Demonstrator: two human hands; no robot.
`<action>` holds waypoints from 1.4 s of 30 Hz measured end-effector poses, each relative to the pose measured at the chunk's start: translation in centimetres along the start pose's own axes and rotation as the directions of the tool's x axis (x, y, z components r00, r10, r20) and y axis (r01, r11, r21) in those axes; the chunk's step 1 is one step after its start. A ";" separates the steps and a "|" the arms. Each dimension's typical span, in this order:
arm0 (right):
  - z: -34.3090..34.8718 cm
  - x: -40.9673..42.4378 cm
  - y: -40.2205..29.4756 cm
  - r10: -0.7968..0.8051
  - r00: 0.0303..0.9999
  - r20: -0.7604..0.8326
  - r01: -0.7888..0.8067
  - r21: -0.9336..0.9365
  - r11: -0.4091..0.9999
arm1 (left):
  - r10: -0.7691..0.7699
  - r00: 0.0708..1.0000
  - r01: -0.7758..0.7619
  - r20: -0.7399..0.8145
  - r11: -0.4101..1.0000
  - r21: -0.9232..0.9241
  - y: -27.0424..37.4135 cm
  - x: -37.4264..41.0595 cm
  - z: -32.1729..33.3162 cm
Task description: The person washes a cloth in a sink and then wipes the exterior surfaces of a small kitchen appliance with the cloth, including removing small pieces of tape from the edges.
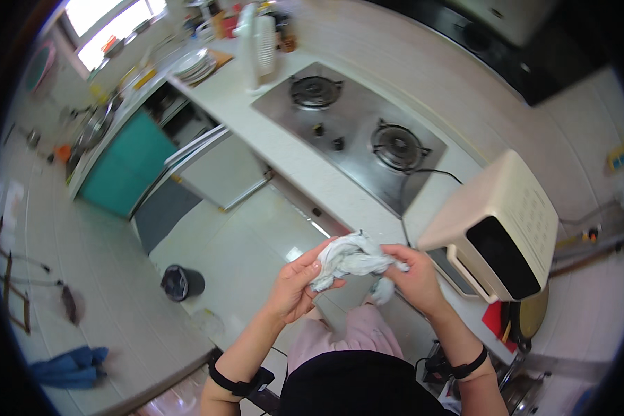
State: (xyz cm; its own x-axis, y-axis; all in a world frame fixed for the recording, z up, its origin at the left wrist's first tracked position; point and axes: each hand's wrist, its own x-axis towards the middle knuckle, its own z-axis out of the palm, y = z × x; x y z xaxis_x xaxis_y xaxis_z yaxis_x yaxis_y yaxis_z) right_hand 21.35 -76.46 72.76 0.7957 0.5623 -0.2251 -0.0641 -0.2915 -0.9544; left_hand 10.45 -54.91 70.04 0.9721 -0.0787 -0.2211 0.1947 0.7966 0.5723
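A crumpled white cloth [353, 256] is held between both hands in front of my body, over the floor beside the counter edge. My left hand [299, 283] grips its left side, with the thumb on top. My right hand [413, 275] closes on its right end, and a bunched part of the cloth hangs below that hand. To the right of the hands stands a cream countertop oven [491, 229] with a dark front panel. Beyond the hands, a steel two-burner gas hob [353, 130] is set in the white counter [301, 166].
An open cabinet door [223, 166] juts out over the floor. A black bin [183, 283] stands on the tiles near a grey mat [166, 213]. Stacked plates [193, 66] sit at the counter corner. A pan [533, 317] lies beyond the oven at the right.
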 end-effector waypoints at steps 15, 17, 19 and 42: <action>9.4 19.5 2.0 0.016 0.931 0.365 -0.163 0.374 0.913 | 0.244 0.834 -0.096 -0.495 0.947 0.305 9.8 1.7 -11.3; 10.8 22.1 0.8 -0.002 0.876 0.483 -0.241 0.441 0.864 | 0.270 0.823 -0.042 -0.499 0.906 0.421 11.4 4.1 -12.1; 12.0 24.7 0.7 0.058 0.870 0.490 -0.274 0.383 0.882 | 0.232 0.847 -0.006 -0.479 0.904 0.428 13.1 6.9 -12.1; 18.9 43.5 -7.7 0.090 0.989 0.115 -0.146 0.748 0.648 | 0.749 0.632 -0.227 0.196 -0.062 0.972 32.8 26.7 -28.8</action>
State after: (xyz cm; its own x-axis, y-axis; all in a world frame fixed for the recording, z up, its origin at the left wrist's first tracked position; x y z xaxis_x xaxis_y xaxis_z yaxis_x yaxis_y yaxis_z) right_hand 45.09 -35.08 66.64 0.7123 0.6188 -0.3312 -0.6078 0.3078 -0.7320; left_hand 39.02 -13.64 60.13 0.7863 0.4299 0.4437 -0.1053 -0.6144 0.7819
